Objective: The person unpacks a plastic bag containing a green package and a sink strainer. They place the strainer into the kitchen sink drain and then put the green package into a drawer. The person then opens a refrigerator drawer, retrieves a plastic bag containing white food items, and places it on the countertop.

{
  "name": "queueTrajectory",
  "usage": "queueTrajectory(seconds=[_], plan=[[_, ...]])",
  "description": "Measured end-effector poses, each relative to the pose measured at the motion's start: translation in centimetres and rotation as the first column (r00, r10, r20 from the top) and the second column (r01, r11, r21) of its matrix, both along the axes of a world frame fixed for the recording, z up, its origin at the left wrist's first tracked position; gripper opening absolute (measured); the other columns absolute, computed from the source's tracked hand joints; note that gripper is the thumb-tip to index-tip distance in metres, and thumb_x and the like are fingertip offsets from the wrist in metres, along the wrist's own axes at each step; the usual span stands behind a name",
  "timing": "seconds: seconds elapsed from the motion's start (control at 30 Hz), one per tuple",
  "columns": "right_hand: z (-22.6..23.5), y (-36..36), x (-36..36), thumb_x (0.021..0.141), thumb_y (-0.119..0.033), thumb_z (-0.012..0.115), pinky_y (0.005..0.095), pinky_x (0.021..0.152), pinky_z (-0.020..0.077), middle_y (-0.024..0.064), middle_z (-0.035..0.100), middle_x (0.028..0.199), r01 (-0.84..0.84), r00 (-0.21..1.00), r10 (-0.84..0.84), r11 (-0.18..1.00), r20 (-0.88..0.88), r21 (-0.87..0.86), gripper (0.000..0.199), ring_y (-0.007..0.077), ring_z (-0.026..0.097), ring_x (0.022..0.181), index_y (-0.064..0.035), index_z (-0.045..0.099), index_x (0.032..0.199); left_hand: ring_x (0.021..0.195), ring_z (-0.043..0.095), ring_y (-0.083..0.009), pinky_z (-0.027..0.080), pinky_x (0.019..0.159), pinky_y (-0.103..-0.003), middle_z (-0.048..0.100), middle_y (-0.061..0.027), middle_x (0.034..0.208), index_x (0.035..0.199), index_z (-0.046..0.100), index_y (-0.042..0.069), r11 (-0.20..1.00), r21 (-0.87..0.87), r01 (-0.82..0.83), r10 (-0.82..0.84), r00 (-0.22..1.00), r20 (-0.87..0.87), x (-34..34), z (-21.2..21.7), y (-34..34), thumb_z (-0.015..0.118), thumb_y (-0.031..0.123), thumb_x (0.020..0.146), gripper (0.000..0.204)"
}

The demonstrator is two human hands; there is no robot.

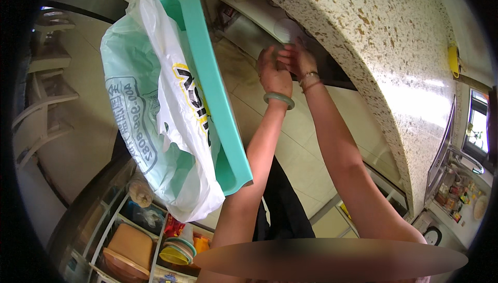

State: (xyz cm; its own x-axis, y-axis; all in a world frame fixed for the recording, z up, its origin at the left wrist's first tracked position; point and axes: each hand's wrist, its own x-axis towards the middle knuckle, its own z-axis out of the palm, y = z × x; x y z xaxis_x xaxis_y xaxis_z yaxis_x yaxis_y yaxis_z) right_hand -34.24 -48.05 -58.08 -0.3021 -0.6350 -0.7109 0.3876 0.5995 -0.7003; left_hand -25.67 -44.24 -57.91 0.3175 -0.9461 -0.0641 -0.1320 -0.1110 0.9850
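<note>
Pale round item (285,30) sits below the speckled counter (358,28), near the left hand (275,73) and right hand (300,61); fingers half-curled, any grip unclear. Best reach low, clear of the counter's edge.

1 pale, translucent, rounded item (285,29); its exact kind too blurred to tell; it sits inside the open cabinet (255,23).

The bag (172,111) lies over the bin (210,75), left of the left hand (275,77); the countertop's (358,34) edge is right of the right hand (301,59).
</note>
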Motion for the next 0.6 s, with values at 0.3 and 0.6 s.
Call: queueTrajectory(seconds=[0.3,0.6], plan=[[19.2,9.8,10.0,0.088,-0.037,0.064,0.0350,0.105,0.0333,0.0194,0.045,0.139,-0.678,0.724,0.512,0.651,-0.462,-0.342,0.067,0.0250,0.041,0.129,0.0020,0.039,0.137,0.108,0.052,-0.0316,0.041,0.095,-0.036,0.054,-0.0163,0.119,0.125,0.050,0.002,0.998,0.002,-0.057,0.052,0.889,-0.455,-0.4,-3.2,1.8,0.050,-0.001,0.084,0.041],[21.6,11.9,10.6,0.085,-0.044,0.065,0.0396,0.084,0.0471,0.0257,0.064,0.095,-0.687,0.630,0.454,0.704,-0.630,-0.180,0.077,0.0346,0.064,0.090,0.0035,0.034,0.137,0.118,0.050,-0.0327,0.040,0.097,-0.040,0.053,-0.0228,0.125,0.126,0.049,0.002,0.892,0.218,0.396,-0.395,0.917,-0.046,-0.5,4.2,11.7,0.051,0.005,0.088,0.039]])
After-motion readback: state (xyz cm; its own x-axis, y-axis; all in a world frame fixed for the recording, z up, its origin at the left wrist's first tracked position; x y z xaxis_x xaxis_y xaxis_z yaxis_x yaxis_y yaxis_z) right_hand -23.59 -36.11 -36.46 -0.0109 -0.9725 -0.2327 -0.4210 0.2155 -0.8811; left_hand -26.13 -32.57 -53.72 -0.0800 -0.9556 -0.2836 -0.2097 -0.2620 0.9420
